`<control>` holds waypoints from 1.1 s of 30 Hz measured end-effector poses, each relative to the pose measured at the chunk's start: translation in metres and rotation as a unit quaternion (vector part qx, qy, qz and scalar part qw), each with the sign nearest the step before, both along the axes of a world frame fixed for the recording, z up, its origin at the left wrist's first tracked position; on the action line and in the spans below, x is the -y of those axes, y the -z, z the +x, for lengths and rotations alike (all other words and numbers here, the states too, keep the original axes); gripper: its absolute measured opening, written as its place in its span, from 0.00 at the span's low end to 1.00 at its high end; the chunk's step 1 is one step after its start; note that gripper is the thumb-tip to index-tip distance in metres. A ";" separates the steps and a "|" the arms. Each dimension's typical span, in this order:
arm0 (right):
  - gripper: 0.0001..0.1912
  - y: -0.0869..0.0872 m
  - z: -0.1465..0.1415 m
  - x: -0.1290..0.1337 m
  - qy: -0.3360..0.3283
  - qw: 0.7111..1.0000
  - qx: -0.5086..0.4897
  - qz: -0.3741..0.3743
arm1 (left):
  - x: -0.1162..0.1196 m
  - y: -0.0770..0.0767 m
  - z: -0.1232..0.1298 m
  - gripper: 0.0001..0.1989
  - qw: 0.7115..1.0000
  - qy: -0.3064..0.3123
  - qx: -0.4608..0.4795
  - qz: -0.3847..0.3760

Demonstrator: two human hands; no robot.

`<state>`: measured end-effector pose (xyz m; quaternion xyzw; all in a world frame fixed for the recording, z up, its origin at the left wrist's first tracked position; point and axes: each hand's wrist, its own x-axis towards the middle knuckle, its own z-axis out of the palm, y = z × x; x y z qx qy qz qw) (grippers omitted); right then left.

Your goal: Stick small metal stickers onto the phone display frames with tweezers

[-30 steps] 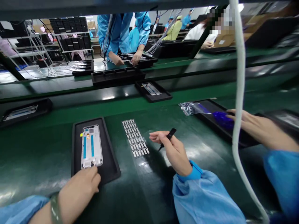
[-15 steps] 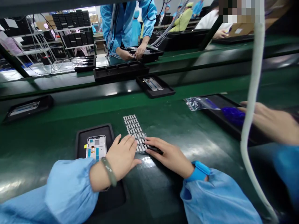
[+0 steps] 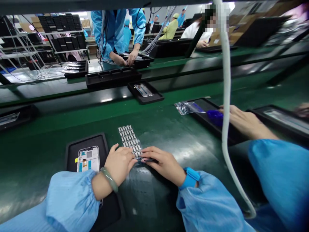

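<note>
A sheet of small pale stickers (image 3: pixel 127 135) in rows lies on the green work surface. My left hand (image 3: pixel 120 163) pinches its near edge between thumb and fingertips. On the sheet's near right corner rest the fingertips of my right hand (image 3: pixel 166 166), which also holds a slim black tool (image 3: pixel 151 160), perhaps tweezers. Left of the sheet, a phone frame (image 3: pixel 89 158) with blue strips and a yellow tab lies in a black tray (image 3: pixel 72 151); my left forearm hides its lower part.
A white cable (image 3: pixel 226 96) hangs at the right. Beyond it a co-worker's hand (image 3: pixel 243 120) touches a purple bundle (image 3: pixel 214 118) on a black tray, beside a clear bag (image 3: pixel 185 108). More trays (image 3: pixel 154 96) stand farther back, where another person (image 3: pixel 111 35) handles wires.
The view has turned right, so everything sits farther left. My left thumb and fingers have come together at the sheet's near edge, close to my right fingertips.
</note>
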<state>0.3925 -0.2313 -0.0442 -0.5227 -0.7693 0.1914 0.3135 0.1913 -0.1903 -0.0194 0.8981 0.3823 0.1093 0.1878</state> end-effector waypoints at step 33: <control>0.16 -0.018 -0.015 0.000 0.106 0.957 -0.201 -0.181 | -0.015 -0.013 -0.003 0.08 0.918 -0.108 0.206 -0.321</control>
